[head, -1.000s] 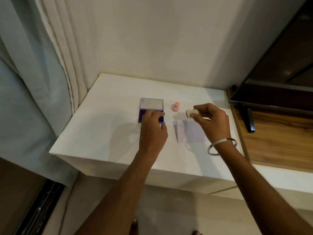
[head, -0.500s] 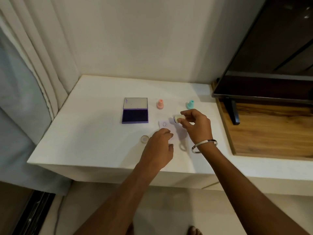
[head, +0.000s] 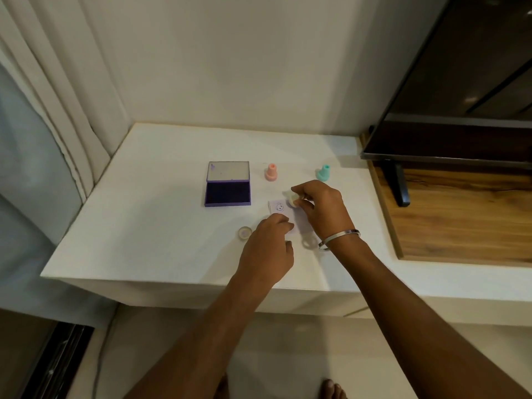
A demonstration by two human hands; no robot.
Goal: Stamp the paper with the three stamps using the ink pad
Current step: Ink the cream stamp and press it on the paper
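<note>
A small pale lilac paper (head: 278, 209) lies on the white table (head: 149, 226) and carries one round face print at its far left corner. My right hand (head: 319, 210) grips a cream stamp (head: 293, 200), tilted on its side just above the paper's far edge. My left hand (head: 269, 249) presses its fingertips on the paper's near edge. The purple ink pad (head: 228, 191) lies open to the left, lid up. A pink stamp (head: 271, 172) and a teal stamp (head: 323, 172) stand upright behind the paper.
A round stamp cap (head: 245, 232) lies left of my left hand; another clear cap (head: 309, 242) lies by my right wrist. A dark TV (head: 449, 105) on a stand sits over a wooden surface (head: 460, 217) at the right. Curtains (head: 57, 96) hang at the left.
My left hand left the ink pad and came down onto the paper's near edge. My right hand brought the cream stamp lower, close over the paper. The camera view shifted and tilted down.
</note>
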